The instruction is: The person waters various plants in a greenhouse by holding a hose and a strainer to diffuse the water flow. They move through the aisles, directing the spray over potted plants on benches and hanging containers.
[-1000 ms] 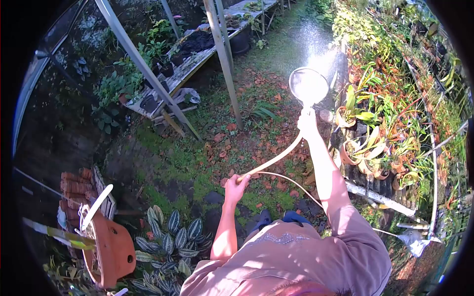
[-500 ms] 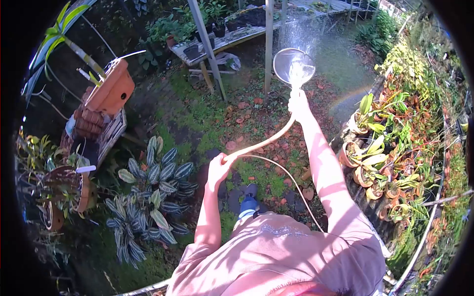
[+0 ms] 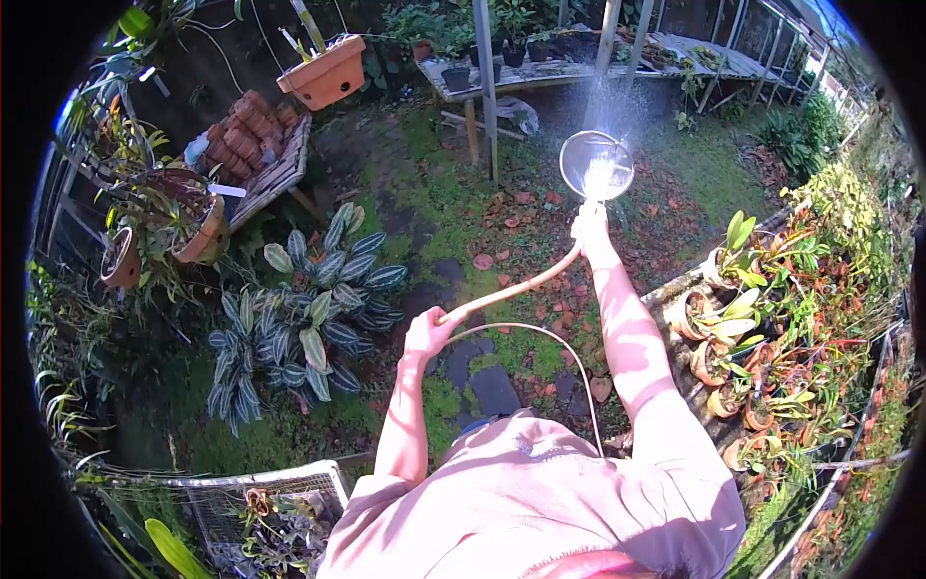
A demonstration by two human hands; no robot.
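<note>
My right hand (image 3: 591, 224) is stretched out ahead, closed around the end of a tan garden hose (image 3: 526, 287). A round, mesh-like strainer (image 3: 579, 162) with a dark rim stands just beyond this fist, and bright water strikes it and sprays out past it. Whether its handle is in the same grip I cannot tell. Further back, my left hand (image 3: 425, 334) is wrapped around the hose, which bows upward between both hands. From the left hand a thinner-looking length loops right and down toward my shirt.
Left of me grows a striped leafy plant (image 3: 323, 314). Stacked clay pots (image 3: 246, 135) rest on a slatted bench, near a hanging terracotta planter (image 3: 328, 75). Potted plants (image 3: 719, 323) line the right side. A long bench (image 3: 579, 70) crosses the back, beside thin posts (image 3: 487, 106).
My view has turned and shifted, bringing a wire-mesh frame into sight at lower left and more of the back bench. Both hands keep their hold while water still sprays through the strainer.
</note>
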